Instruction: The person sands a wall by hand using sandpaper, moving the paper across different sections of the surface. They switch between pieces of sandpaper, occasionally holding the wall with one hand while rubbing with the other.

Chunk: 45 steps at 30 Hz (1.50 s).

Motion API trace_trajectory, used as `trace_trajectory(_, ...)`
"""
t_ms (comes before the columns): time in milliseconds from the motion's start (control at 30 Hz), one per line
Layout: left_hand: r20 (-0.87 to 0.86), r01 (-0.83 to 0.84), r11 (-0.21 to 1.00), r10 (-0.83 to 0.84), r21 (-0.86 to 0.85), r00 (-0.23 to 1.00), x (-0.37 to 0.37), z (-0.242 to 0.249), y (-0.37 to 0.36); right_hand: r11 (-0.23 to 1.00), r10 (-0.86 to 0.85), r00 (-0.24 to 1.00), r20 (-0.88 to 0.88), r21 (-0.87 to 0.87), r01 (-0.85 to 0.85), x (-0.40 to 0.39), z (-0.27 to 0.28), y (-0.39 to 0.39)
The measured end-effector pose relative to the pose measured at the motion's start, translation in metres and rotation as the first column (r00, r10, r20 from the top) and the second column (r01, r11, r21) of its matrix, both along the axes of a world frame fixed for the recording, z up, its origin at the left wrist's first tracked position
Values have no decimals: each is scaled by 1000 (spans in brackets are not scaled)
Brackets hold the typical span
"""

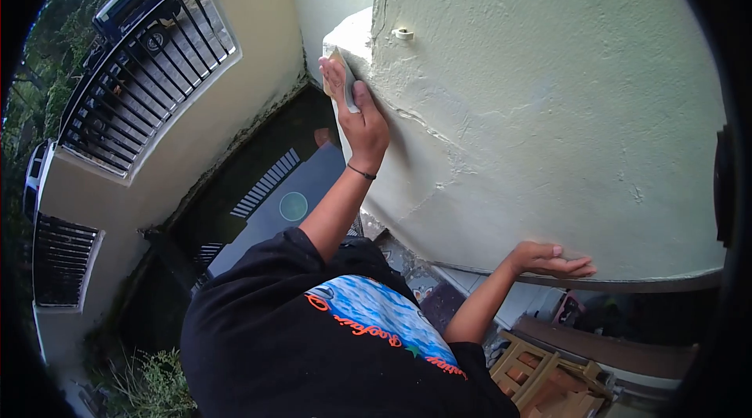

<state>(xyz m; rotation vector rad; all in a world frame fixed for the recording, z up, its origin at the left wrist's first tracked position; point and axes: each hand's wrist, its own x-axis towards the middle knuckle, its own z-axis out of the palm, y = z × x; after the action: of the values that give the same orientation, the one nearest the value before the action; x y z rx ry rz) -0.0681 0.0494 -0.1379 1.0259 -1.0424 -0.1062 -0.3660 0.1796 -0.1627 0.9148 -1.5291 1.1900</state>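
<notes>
My left hand [362, 124] presses a folded piece of sandpaper [350, 91] against the outer corner of the pale plastered wall [501, 120]. Its fingers lie on the left side of the corner and the thumb on the right, with the paper between hand and plaster. A dark band circles that wrist. Close to the wall's curved lower edge, my right hand [552, 260] is stretched out with nothing in it. Its fingers point right and seem to rest against the plaster. Cracks and rough patches mark the wall, and a small white fitting [403, 34] sticks out above.
Left of me runs a boundary wall [262, 14] with black railings [149, 77]. Beyond it a dark vehicle [129, 14] is parked. Far below lies a grey surface [262, 222]. Under the right arm are a wooden frame [540, 371] and dark clutter. Plants grow at lower left.
</notes>
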Motion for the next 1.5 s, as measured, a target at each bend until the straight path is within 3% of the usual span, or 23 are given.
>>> trace_trajectory(133, 263, 181, 977, -206, 114, 943, -50, -51, 52, 1000, 20, 1000, -15, -11, -20, -4, -2, 0)
trace_trajectory(200, 305, 251, 958, -282, 136, 910, -53, -56, 56, 999, 47, 998, -38, -12, -47, -5, -2, 0)
trace_trajectory(300, 104, 119, 993, -120, 16, 987, -37, -21, 28, 1000, 8, 1000, -31, -10, -8, -2, 1, 1)
trace_trajectory(400, 56, 29, 999, -28, -23, 998, -58, -3, 21, 1000, -7, 1000, -9, -30, 7, -3, -1, 0)
trace_trajectory(533, 412, 206, 978, -198, 25, 889, -109, -48, 70, 1000, 0, 1000, 4, 3, 0, -2, 0, 1)
trace_trajectory(600, 445, 264, 964, -253, 38, 859, -112, -61, 76, 1000, 3, 1000, 17, -4, -3, -5, -3, 4)
trace_trajectory(767, 414, 221, 974, -218, 40, 884, -111, -14, 65, 1000, -14, 1000, -6, -14, 14, -6, -4, 4)
trace_trajectory(833, 537, 189, 980, -129, -58, 833, -120, -38, 63, 1000, -28, 1000, -15, -14, 27, -9, -5, 4)
trace_trajectory(900, 724, 161, 982, -41, -98, 688, -127, -97, 66, 1000, -19, 1000, -5, -6, 19, -7, -5, 4)
trace_trajectory(933, 745, 218, 975, -111, -48, 657, -130, -129, 76, 1000, -27, 1000, -5, -6, 27, -5, -5, 4)
trace_trajectory(967, 770, 289, 946, -294, 148, 566, -125, -152, 94, 1000, -21, 1000, 15, 0, 21, -5, -6, 3)
trace_trajectory(1000, 759, 363, 871, -475, 332, 446, -119, -163, 109, 1000, -14, 999, 35, 5, 14, -3, -7, 4)
trace_trajectory(1067, 707, 452, 750, -639, 483, 303, -112, -156, 137, 1000, 2, 997, 79, 10, -3, 5, -14, 11)
trace_trajectory(1100, 714, 463, 748, -636, 476, 293, -111, -145, 142, 997, 55, 983, 173, 40, -63, 13, -19, 15)
trace_trajectory(1167, 360, 684, 441, -893, 581, 270, -108, -119, 154, 976, 168, 908, 383, 67, -208, 32, -32, 31)
trace_trajectory(1200, 367, 696, 427, -897, 577, 246, -106, -100, 155, 961, 231, 856, 463, 28, -274, 43, -32, 40)
trace_trajectory(1267, -27, 611, 178, -950, 772, 311, -93, -66, 148, 926, 340, 681, 648, -105, -362, 56, -48, 53)
trace_trajectory(1333, -46, 658, 201, -940, 726, 337, -84, -61, 143, 903, 358, 623, 696, -86, -422, 64, -53, 67)
trace_trajectory(1400, -328, 791, 33, -899, 611, 291, -78, -55, 138, 872, 371, 556, 744, -72, -484, 69, -51, 73)
trace_trajectory(1467, -377, 851, 30, -888, 525, 264, -77, -41, 143, 784, 466, 374, 802, -179, -594, 70, -38, 81)
trace_trajectory(1500, -424, 855, -32, -877, 518, 225, -75, -39, 143, 769, 481, 355, 802, -191, -610, 67, -36, 85)
